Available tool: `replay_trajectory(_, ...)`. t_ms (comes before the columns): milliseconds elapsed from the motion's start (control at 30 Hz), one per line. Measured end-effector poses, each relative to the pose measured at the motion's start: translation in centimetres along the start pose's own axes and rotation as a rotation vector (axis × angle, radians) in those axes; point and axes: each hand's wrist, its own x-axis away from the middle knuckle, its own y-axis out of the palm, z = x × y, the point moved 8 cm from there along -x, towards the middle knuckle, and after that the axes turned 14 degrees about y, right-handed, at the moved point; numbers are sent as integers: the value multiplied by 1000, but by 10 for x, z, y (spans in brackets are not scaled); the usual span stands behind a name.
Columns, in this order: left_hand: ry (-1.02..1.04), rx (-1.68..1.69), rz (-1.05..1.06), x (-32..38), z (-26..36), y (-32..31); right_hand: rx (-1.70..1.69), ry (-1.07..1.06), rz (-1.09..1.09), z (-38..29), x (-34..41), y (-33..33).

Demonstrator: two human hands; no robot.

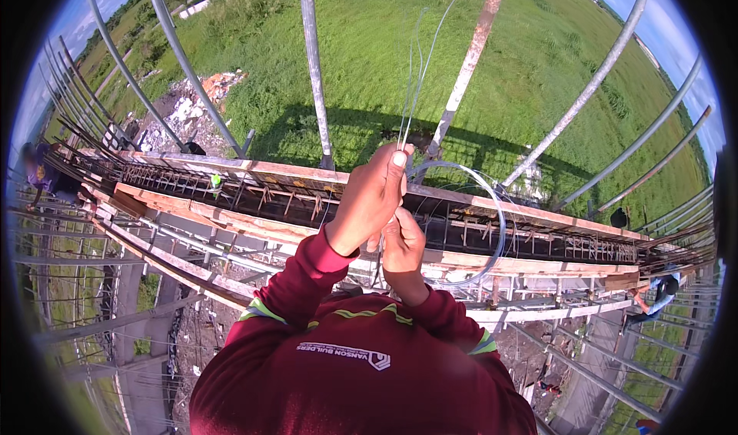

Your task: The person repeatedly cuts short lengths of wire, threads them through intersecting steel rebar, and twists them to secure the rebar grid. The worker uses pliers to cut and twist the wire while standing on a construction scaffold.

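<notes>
My left hand (368, 196) is shut on a few thin metal wires (410, 112), pinched between thumb and fingers. Their free ends rise above the fist and bend over at the top. Just below it, close against the left wrist, my right hand (405, 249) has its fingers curled around the lower part of the wire, mostly hidden by the hand. A large loose loop of wire (500, 222) hangs to the right of both hands. Beneath them runs a long timber-edged formwork trough (277, 175) with a steel rebar cage (490, 233) inside.
Upright steel pipes (314, 66) stand along the far side, above a grass field well below. Scaffold pipes (582, 360) and a plank (173, 262) lie on the near side. One person (43, 170) is at the far left, another (660, 296) at the right. A bright green object (215, 180) sits at the trough.
</notes>
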Motion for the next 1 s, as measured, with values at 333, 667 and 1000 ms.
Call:
replay_trajectory(333,-107,99,88,43,-4,1,426,25,-225,-26,10,-24)
replay_trajectory(667,-174,407,41,67,6,34,275,117,67,-89,-22,-36)
replay_trajectory(1000,-336,663,81,75,-7,47,423,26,-85,-106,-19,-21)
